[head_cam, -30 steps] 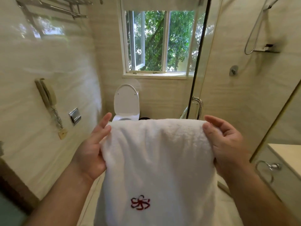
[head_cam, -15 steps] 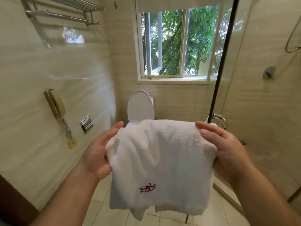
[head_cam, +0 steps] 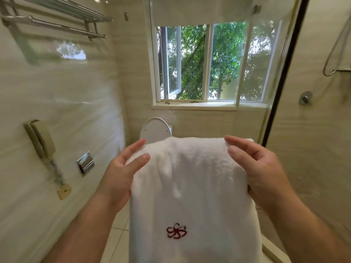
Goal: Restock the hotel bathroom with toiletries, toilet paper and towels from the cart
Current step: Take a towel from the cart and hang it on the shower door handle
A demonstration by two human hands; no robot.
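Observation:
A white towel (head_cam: 191,186) with a red embroidered emblem hangs in front of me, folded over at its top edge. My left hand (head_cam: 121,173) grips its upper left side, thumb on the front and fingers reaching the top fold. My right hand (head_cam: 262,168) holds the upper right side, with the fingers lying over the top edge. The towel's lower end runs out of view at the bottom. A chrome towel rack (head_cam: 57,19) is fixed high on the left wall, with nothing on it.
A toilet (head_cam: 155,129) with its lid up stands under the window (head_cam: 209,63), partly hidden by the towel. On the left wall are a beige phone (head_cam: 40,139) and a chrome paper holder (head_cam: 85,164). A glass shower partition with a dark frame (head_cam: 281,76) stands to the right.
The towel has dropped to hang long and flat, and its emblem sits lower. Both hands stay at its top corners with looser fingers. The view has turned slightly left, away from the shower.

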